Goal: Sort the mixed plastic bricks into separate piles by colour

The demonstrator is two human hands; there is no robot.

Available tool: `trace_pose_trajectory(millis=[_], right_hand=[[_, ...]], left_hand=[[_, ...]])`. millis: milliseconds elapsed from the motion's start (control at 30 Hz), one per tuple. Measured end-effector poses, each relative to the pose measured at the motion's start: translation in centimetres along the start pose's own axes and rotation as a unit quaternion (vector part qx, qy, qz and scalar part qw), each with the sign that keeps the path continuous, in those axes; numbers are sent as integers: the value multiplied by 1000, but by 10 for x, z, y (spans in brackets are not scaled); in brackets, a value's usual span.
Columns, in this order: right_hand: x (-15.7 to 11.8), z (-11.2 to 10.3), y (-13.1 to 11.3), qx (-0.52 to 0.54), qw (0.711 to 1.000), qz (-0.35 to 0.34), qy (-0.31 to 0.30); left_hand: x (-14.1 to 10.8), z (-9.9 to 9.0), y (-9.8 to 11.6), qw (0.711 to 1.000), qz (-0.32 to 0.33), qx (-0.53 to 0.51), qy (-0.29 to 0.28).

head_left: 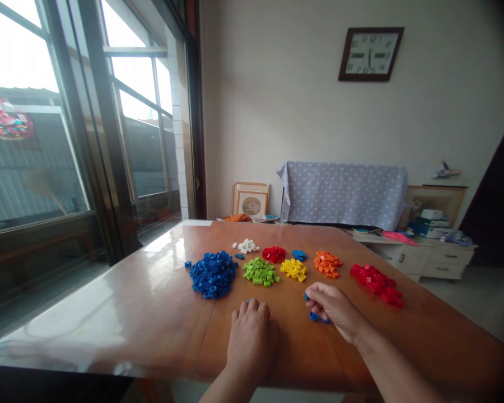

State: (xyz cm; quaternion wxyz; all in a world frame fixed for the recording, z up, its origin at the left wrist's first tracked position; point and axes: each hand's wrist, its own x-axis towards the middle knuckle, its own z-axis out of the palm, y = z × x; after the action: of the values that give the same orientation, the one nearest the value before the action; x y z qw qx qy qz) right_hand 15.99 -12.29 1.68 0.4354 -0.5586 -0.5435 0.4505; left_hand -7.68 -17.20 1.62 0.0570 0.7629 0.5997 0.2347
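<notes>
Small toy building bricks lie in heaps sorted by colour on a brown table point(294, 358). My right hand point(331, 308) pinches a small dark blue brick point(306, 296) between thumb and fingers, just above the tabletop. Under that hand lie loose blue round pieces point(313, 317), partly hidden by it. My left hand point(252, 334) rests low at the table, back upward and fingers curled. A speck of blue shows at its fingertips; the rest of what it holds is hidden. The large blue heap point(213, 274) and the lime green heap point(260, 271) are beyond it.
Farther back are white point(247, 246), red point(274, 254), yellow point(294, 270), blue point(299, 255) and orange point(327, 263) bricks. A longer red heap point(376, 285) lies at the right. Windows stand left; a cloth-covered object point(344, 193) and a cabinet point(441, 260) are behind the table.
</notes>
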Motion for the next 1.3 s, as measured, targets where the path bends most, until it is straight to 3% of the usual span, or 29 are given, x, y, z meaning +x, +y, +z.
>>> trace_pose_trajectory(millis=[133, 300, 533, 667, 833, 933, 1067, 1167, 1300], right_hand=[[-18, 31, -13, 106, 994, -2, -40], [-26, 56, -7, 144, 988, -3, -46], [-31, 75, 2, 84, 996, -27, -24], [-29, 81, 5, 78, 994, -69, -44], [-31, 84, 8, 27, 996, -68, -53], [-28, 71, 10, -5, 997, -75, -20], [0, 23, 17, -70, 989, -80, 108], [27, -24, 25, -184, 954, -92, 217], [46, -62, 42, -318, 908, -90, 259]], left_hand=[[-1, 0, 0, 1000, 9, -13, 18], [-4, -4, 2, 999, 14, -49, 14], [-7, -8, -1, 997, 37, -72, 20], [-8, -8, -1, 997, 35, -72, 25], [-10, -4, -1, 998, 28, -54, 36], [-10, -2, -2, 998, 17, -49, 39], [-10, -2, -2, 998, 4, -44, 45], [-10, 0, -2, 998, 3, -47, 49], [-8, 2, -2, 997, 2, -56, 47]])
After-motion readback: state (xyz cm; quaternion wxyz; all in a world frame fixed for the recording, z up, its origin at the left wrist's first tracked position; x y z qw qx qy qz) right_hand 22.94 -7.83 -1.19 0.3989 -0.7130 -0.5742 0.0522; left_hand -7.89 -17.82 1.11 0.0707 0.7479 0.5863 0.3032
